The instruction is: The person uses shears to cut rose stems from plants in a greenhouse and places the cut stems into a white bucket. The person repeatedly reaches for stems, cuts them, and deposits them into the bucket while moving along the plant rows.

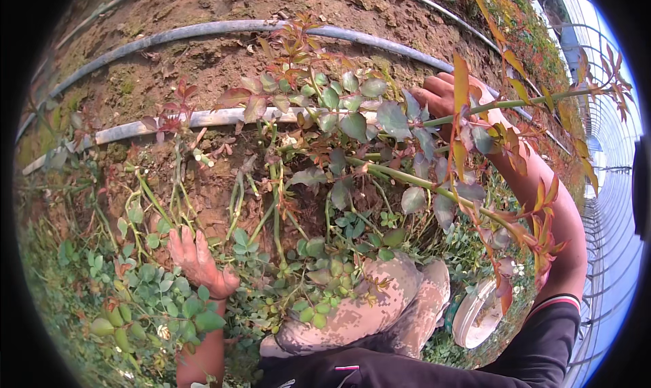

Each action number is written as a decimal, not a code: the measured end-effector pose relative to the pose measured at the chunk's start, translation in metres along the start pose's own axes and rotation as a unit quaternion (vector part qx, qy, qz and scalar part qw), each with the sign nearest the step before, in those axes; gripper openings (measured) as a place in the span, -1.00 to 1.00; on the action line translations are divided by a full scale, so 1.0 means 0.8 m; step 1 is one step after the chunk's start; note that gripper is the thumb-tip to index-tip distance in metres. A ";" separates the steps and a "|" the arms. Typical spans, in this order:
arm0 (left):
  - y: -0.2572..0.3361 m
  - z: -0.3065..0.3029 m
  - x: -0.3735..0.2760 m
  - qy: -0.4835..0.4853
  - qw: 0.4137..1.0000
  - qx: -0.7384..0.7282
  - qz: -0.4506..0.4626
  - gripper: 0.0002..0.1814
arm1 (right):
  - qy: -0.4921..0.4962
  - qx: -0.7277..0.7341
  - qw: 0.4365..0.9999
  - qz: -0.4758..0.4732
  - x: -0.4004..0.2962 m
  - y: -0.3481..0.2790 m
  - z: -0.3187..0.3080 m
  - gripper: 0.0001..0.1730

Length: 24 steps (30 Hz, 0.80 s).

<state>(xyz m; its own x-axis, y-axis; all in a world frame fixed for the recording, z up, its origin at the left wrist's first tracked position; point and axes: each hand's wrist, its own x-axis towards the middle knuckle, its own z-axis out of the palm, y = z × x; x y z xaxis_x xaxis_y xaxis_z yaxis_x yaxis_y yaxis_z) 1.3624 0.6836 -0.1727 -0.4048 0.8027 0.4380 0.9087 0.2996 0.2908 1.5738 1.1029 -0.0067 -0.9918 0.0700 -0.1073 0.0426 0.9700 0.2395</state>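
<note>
Low at the left, my left hand point(201, 266) has its fingers extended and its thumb apart. It is among leafy rose stems point(152, 197) and shows nothing in its grasp. At the upper right, my right hand point(440, 94) has curled fingers, partly hidden by rose leaves point(394, 121). Whether it grips anything cannot be seen. Near it, one long green rose shoot point(534, 100) reaches right, and a second rose shoot point(432, 187) slopes down to the right. Several cut stem ends point(204, 159) show pale tips close to the soil.
A pale pipe point(218, 117) runs behind the plants, with a grey pipe point(229, 27) beyond it on bare soil point(213, 62). A white bucket point(475, 317) stands beside my camouflage-clad knee point(356, 301). Greenhouse framing point(610, 194) curves along the right.
</note>
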 end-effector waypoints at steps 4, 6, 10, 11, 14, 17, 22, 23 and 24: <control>0.000 -0.001 -0.003 0.004 1.000 0.018 -0.003 -0.13 | -0.030 0.205 0.968 0.140 -0.025 0.024 0.023 -0.81; 0.002 0.000 0.006 0.006 1.000 0.016 0.012 -0.16 | -0.073 0.197 0.948 0.239 -0.035 0.047 0.005 -0.82; 0.006 -0.001 0.012 0.001 0.999 0.028 0.031 -0.14 | -0.097 0.014 0.930 0.354 -0.096 0.036 -0.053 -0.73; 0.007 0.002 0.013 0.015 0.999 0.016 0.035 -0.13 | -0.043 -0.003 0.932 0.360 -0.130 0.030 -0.061 -0.70; 0.004 0.005 0.019 0.065 0.995 0.017 0.067 -0.25 | -0.059 0.131 0.840 0.523 -0.177 -0.032 -0.101 -0.66; 0.003 -0.014 0.017 0.063 0.996 0.006 0.062 -0.34 | 0.178 0.488 0.624 0.584 -0.259 -0.158 -0.088 -0.70; 0.081 -0.088 0.160 0.143 0.982 -0.119 0.014 -0.65 | 0.326 0.622 0.348 0.621 -0.364 -0.372 -0.024 -0.68; 0.095 -0.081 0.215 0.111 0.933 -0.341 -0.020 -0.71 | 0.332 0.628 0.308 0.633 -0.373 -0.396 -0.014 -0.66; 0.104 -0.088 0.268 0.005 0.867 -0.493 -0.071 -0.74 | 0.377 0.626 0.290 0.618 -0.372 -0.406 -0.012 -0.65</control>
<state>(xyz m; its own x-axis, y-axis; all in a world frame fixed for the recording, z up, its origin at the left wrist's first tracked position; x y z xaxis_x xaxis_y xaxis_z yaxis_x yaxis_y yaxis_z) 1.3442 0.8444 0.0057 -0.5103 0.7882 0.3440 0.3226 -0.1953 0.9262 1.8538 0.7647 -0.0437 0.1493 0.9314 -0.3321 -0.0356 -0.3306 -0.9431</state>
